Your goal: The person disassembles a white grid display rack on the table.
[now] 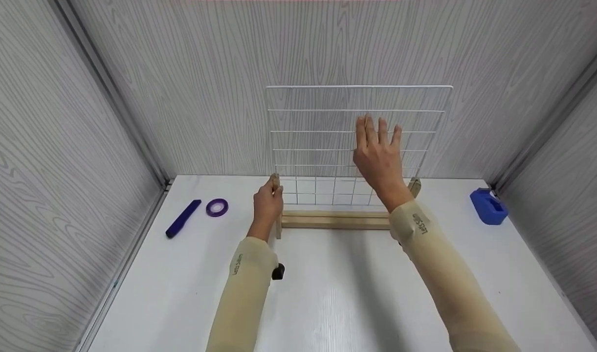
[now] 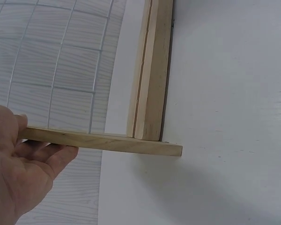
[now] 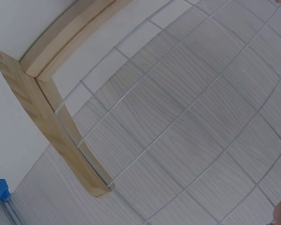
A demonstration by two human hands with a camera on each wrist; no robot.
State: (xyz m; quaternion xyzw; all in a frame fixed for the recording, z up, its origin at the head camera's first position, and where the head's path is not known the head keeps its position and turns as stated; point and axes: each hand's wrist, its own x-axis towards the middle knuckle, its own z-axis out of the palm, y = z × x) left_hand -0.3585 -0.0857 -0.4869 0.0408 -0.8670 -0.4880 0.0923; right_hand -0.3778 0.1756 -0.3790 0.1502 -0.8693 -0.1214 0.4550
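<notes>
A white wire grid [image 1: 359, 86] stands upright in a wooden stand, its lower edge between two side pieces above the wooden crossbar [image 1: 335, 221]. My left hand [image 1: 266, 203] grips the upper end of the left wooden side piece [image 2: 103, 142], thumb on one face and fingers on the other. Against the middle of the grid, my right hand [image 1: 379, 156] lies with its fingers straight and pointing up. The right wooden side piece [image 3: 44, 117] has a groove along it, with the grid's side edge at that groove. In the head view my right forearm partly hides that piece.
On the white table [image 1: 318, 303], a dark purple elongated tool [image 1: 183, 218] and a purple ring-shaped roll [image 1: 209, 208] lie to the left. A blue tape dispenser [image 1: 489, 208] sits at the far right. Wood-patterned panels [image 1: 205, 73] enclose the back and sides.
</notes>
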